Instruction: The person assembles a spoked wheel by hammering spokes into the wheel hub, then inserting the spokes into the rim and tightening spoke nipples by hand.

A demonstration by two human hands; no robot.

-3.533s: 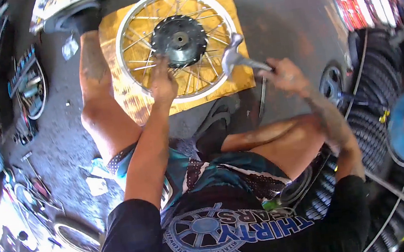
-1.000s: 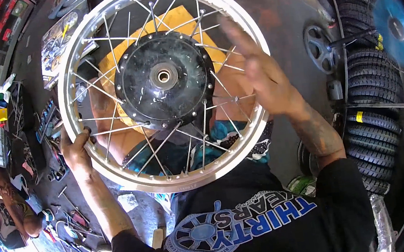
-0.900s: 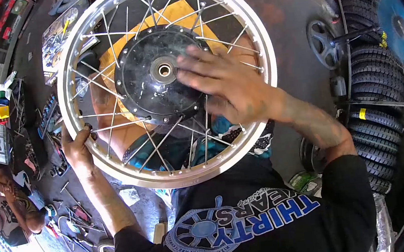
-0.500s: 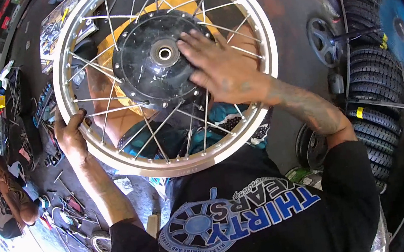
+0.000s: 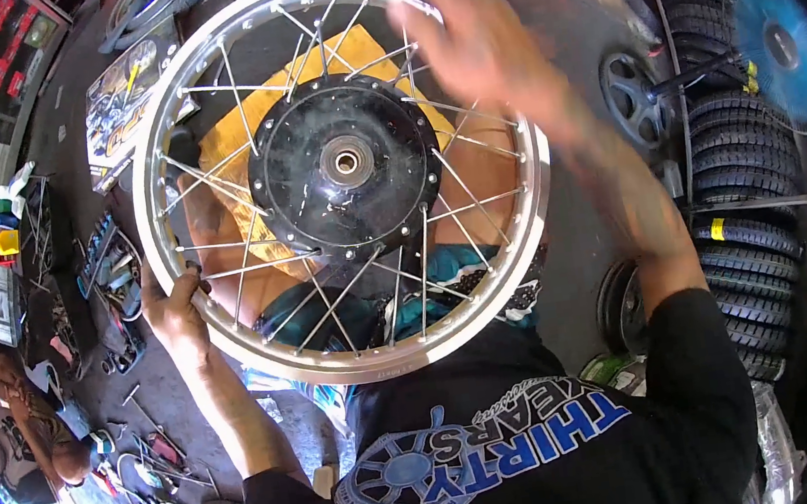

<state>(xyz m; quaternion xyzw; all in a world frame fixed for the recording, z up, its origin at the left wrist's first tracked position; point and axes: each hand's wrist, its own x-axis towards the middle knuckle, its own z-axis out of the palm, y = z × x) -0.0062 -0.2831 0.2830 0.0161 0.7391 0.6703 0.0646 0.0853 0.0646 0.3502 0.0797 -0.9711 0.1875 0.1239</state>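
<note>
A silver spoked wheel rim [image 5: 538, 195] with a black hub [image 5: 345, 168] is held up in front of me, tilted over my lap. My left hand [image 5: 173, 316] grips the rim at its lower left. My right hand [image 5: 478, 36] is blurred, fingers spread, at the rim's upper right, holding nothing. Whether it touches the rim I cannot tell.
A yellow board [image 5: 239, 141] lies on the floor behind the wheel. Tools and parts [image 5: 106, 288] are scattered on the floor at left. Stacked tyres [image 5: 755, 239] and a blue fan [image 5: 782, 49] stand at right. A person [image 5: 4, 442] sits at far left.
The wheel was lifted off the yellow board and raised toward me. My right hand left the hub and swung up to the rim's upper right. My left hand still grips the rim.
</note>
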